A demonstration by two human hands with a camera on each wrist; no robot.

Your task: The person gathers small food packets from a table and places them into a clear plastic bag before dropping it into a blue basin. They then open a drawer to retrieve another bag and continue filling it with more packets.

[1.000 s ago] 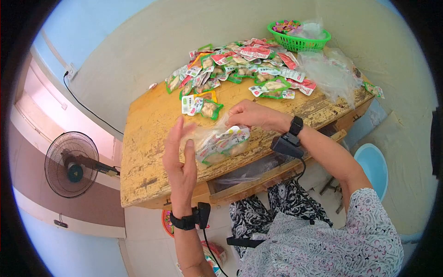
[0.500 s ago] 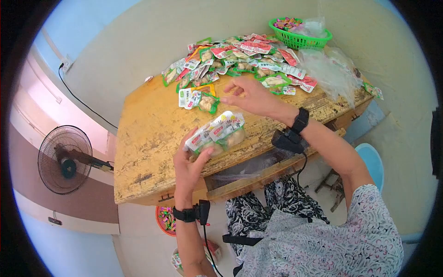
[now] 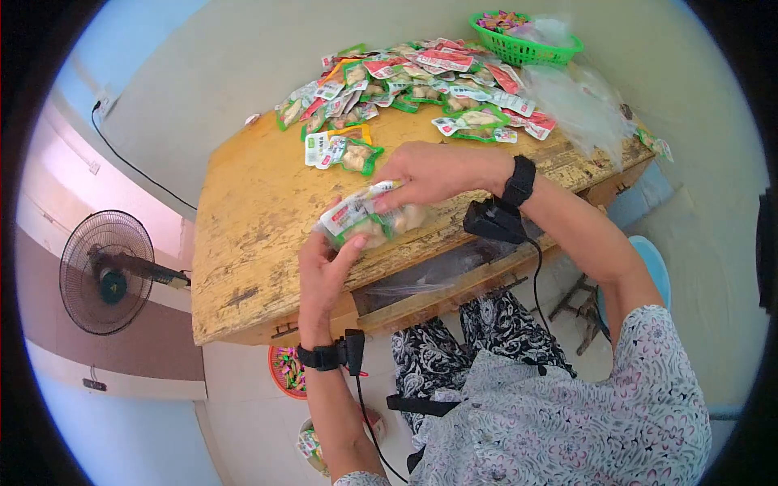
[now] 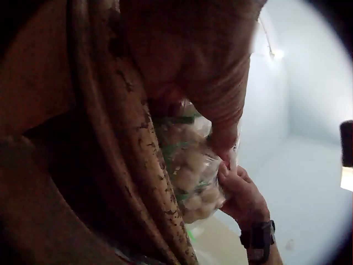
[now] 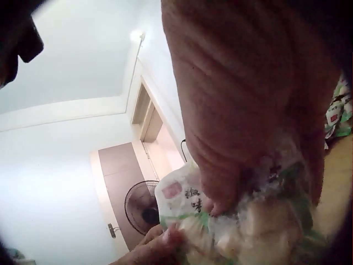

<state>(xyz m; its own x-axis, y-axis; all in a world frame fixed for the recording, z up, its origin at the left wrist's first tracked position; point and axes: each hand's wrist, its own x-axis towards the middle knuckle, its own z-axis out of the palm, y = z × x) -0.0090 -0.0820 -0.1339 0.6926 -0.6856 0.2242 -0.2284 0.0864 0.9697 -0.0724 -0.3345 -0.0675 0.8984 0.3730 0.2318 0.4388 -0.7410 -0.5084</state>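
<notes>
A clear bag with white-and-green food packets [image 3: 368, 228] is held above the table's front edge. The left hand [image 3: 322, 271] grips its left end, thumb on the near side. From above, the right hand [image 3: 433, 174] pinches the bag's upper right part. Pale round pieces [image 4: 190, 171] show through the plastic in the left wrist view, between the left hand [image 4: 193, 61] and the right hand [image 4: 242, 196]. In the right wrist view the right hand [image 5: 248, 110] covers part of the packets [image 5: 193, 232].
Behind lies a heap of packets [image 3: 421, 81], with several packets [image 3: 348, 151] nearer. A green basket [image 3: 527, 53] and loose plastic bags [image 3: 575, 109] stand at the back right. A drawer [image 3: 454, 296] is pulled out in front; a fan [image 3: 109, 271] is at left.
The left hand has taken hold of the bag's left end. The right hand let go, rose toward the separate packets, then came back down onto the bag.
</notes>
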